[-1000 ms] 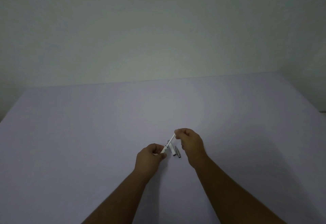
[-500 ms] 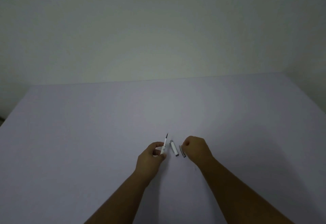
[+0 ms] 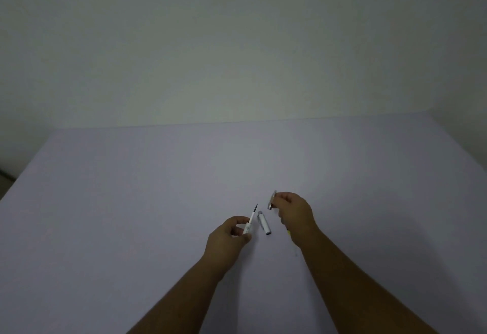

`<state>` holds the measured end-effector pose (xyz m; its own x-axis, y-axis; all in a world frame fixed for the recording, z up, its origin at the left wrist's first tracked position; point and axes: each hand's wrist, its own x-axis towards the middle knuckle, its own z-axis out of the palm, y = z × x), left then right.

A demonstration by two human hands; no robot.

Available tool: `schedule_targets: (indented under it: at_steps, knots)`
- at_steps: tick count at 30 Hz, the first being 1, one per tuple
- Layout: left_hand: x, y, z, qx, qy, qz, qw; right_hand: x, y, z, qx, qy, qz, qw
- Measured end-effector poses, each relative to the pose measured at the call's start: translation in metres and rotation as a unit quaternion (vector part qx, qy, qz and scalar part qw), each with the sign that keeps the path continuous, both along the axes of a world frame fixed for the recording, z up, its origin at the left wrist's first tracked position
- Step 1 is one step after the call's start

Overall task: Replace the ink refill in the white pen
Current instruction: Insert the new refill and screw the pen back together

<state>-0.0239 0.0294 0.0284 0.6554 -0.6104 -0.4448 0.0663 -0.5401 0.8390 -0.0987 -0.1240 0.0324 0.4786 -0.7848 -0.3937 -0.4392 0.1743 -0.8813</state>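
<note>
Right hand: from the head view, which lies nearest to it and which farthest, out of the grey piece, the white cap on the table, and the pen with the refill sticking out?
1. Grey piece: pinched in the right hand's fingers, at their left.
2. White cap: on the table, between the hands.
3. Pen: farthest, in the left hand.

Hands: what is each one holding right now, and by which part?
Left hand pinches the white pen at its lower end, tip up. Right hand grips one end of a small grey piece.
</note>
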Motion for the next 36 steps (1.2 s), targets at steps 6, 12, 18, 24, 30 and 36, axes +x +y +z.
schedule_targets:
  at_steps: [6, 12, 18, 24, 30, 36]
  knots:
    - [-0.006, -0.003, 0.007, -0.001, -0.006, -0.015, 1.000, 0.003, 0.002, 0.018, 0.042, -0.060, -0.010, 0.997]
    - [-0.011, -0.003, 0.010, -0.012, -0.011, -0.012, 1.000, -0.005, 0.008, 0.024, 0.019, -0.050, 0.019, 0.998]
    - [-0.017, -0.003, 0.017, -0.012, -0.014, -0.011, 1.000, -0.012, 0.018, 0.024, 0.024, -0.029, 0.048, 0.998]
    - [-0.022, -0.003, 0.024, 0.006, -0.032, 0.005, 0.999, -0.022, 0.031, 0.031, 0.042, -0.057, 0.109, 0.992]
    - [-0.024, 0.001, 0.030, 0.009, -0.047, 0.005, 0.999, -0.027, 0.031, 0.033, 0.030, -0.033, 0.131, 0.990]
    - [-0.028, 0.004, 0.037, 0.003, -0.062, -0.002, 0.998, -0.023, 0.038, 0.030, 0.028, -0.029, 0.122, 0.992]
